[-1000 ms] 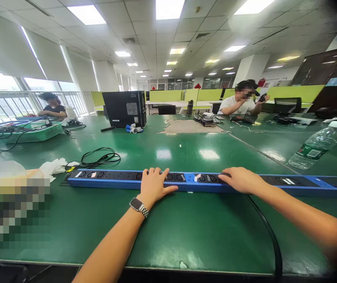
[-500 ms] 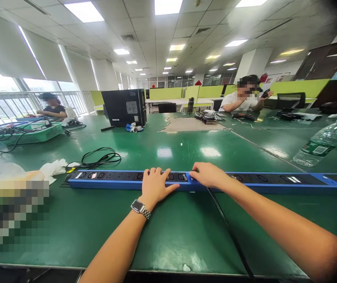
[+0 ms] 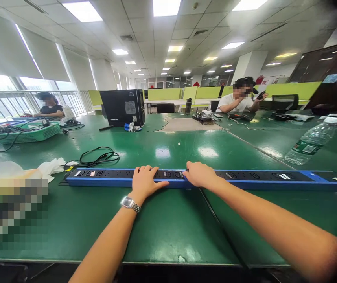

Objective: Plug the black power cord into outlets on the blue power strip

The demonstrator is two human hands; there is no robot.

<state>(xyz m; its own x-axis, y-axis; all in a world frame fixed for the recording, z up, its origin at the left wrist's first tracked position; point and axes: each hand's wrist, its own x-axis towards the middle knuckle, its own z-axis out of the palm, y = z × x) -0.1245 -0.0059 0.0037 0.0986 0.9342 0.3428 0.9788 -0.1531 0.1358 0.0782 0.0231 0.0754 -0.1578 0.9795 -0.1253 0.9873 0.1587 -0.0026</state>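
A long blue power strip [image 3: 97,181] with a black socket face lies across the green table [image 3: 156,232]. My left hand [image 3: 145,181] rests on it left of centre, fingers spread over the far edge and thumb pointing right. A watch sits on that wrist. My right hand [image 3: 199,174] is on the strip just right of it, fingers curled together over the sockets; what they hold is hidden. From under this hand a black cable [image 3: 215,214] runs down toward the table's near edge.
Coiled black cable [image 3: 99,157] lies behind the strip's left end, near a plastic bag [image 3: 52,167]. Farther back are a green basket [image 3: 35,133], a black computer case [image 3: 122,108] and a tilted water bottle [image 3: 312,143] at right. Two people sit beyond.
My left hand has slid left along the strip, widening the gap to my right hand. My right hand stays at about the same part of the strip. The view has shifted slightly.
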